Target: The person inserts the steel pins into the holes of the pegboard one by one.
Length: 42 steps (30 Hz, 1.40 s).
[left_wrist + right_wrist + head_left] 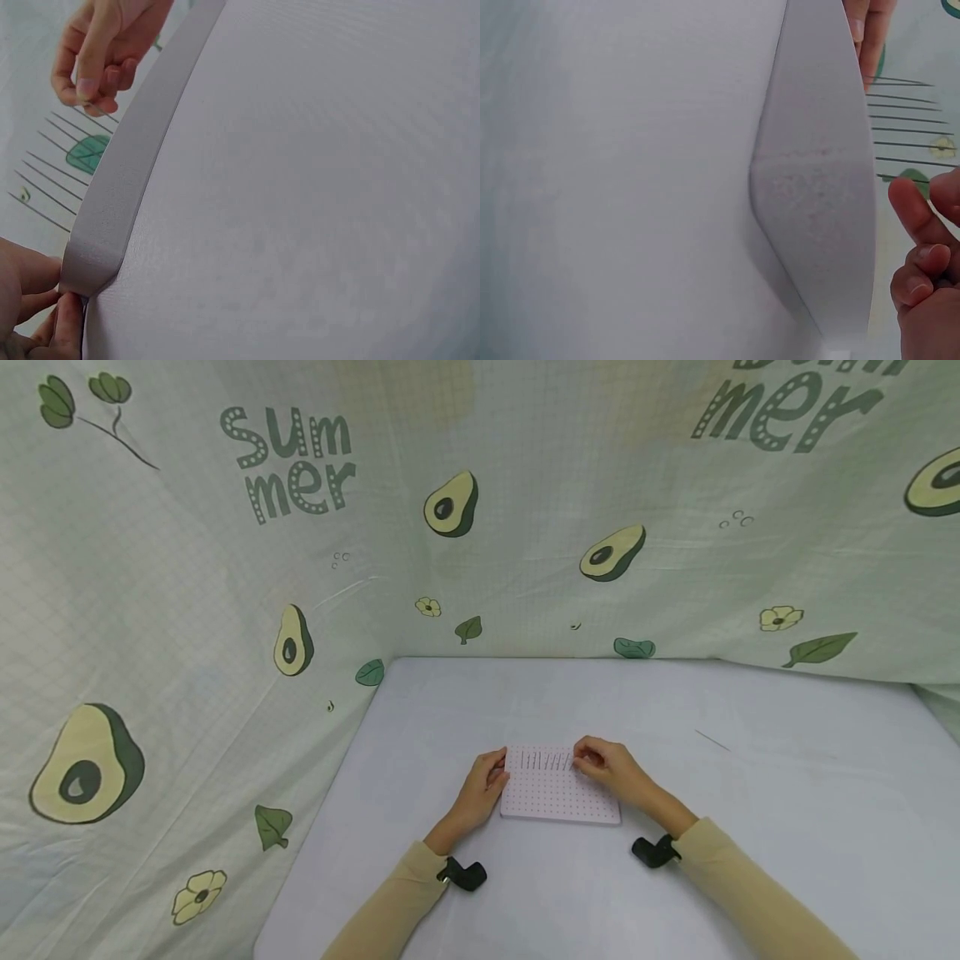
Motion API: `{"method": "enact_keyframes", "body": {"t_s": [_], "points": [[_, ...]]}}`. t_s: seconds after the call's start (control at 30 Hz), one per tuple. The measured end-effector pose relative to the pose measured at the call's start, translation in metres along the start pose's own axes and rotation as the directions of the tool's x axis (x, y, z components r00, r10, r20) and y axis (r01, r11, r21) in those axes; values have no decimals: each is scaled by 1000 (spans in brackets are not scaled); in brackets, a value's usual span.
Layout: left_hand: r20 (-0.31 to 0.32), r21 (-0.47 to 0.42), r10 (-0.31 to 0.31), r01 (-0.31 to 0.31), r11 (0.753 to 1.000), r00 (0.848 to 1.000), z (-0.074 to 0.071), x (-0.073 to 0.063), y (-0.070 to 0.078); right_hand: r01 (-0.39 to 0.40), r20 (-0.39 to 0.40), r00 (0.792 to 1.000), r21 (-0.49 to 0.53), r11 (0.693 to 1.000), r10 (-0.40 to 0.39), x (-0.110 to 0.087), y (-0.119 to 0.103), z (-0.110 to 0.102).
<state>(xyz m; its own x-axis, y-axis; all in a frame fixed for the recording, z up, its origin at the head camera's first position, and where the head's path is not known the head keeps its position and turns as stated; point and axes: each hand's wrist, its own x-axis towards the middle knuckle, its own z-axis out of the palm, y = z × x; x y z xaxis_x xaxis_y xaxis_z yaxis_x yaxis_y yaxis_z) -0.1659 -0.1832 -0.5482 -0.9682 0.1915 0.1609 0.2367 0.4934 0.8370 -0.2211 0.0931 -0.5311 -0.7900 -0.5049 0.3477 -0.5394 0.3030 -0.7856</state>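
A pale pinkish-white pegboard (558,797) with rows of small holes lies on the table. Along its far rows stands a line of several thin dark metal pins (52,172), upright and slightly leaning. My left hand (478,789) grips the board's left edge, thumb and fingers on either side of the corner in the left wrist view. At the right end of the line, my right hand (611,768) pinches the top of a thin pin between thumb and index finger. In the right wrist view, the fingertips (907,199) partly hide that pin's upper end.
A single thin stick (712,741) lies loose on the white table (787,827), beyond the board to the right. A curtain (525,585) printed with avocados and leaves hangs behind the table and along its left side. Each wrist carries a small black camera (468,876).
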Motion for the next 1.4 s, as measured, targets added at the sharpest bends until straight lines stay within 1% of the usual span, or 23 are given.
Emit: {"method": "enact_keyframes", "body": {"t_s": [0.13, 0.33, 0.53, 0.73, 0.87, 1.0, 1.2, 1.4], "points": [[1, 2, 3, -3, 1000, 1000, 0, 0, -1, -19, 22, 1000, -17, 1000, 20, 0, -1, 0], [1, 6, 2, -2, 1000, 1000, 0, 0, 0, -19, 37, 999, -33, 999, 20, 0, -2, -1], [3, 12, -6, 6, 1000, 1000, 1, 1, -1, -65, 33, 997, -32, 997, 66, -2, -2, -8], [2, 9, -4, 4, 1000, 1000, 1, 1, -1, -86, -9, 996, -35, 996, 86, -5, 1, -19], [4, 9, -6, 6, 1000, 1000, 1, 1, 0, -103, -54, 993, -53, 993, 101, -8, 6, -29], [9, 9, -11, 11, 1000, 1000, 2, 0, 0, -141, -103, 986, -80, 987, 133, -11, 13, -42], [3, 28, -16, 16, 999, 1000, 3, 0, -5, -149, -181, 976, -145, 978, 122, -16, 23, -61], [5, 26, -15, 15, 1000, 1000, 2, 1, -6, -206, -245, 956, -176, 963, 160, -23, 30, -79]]}}
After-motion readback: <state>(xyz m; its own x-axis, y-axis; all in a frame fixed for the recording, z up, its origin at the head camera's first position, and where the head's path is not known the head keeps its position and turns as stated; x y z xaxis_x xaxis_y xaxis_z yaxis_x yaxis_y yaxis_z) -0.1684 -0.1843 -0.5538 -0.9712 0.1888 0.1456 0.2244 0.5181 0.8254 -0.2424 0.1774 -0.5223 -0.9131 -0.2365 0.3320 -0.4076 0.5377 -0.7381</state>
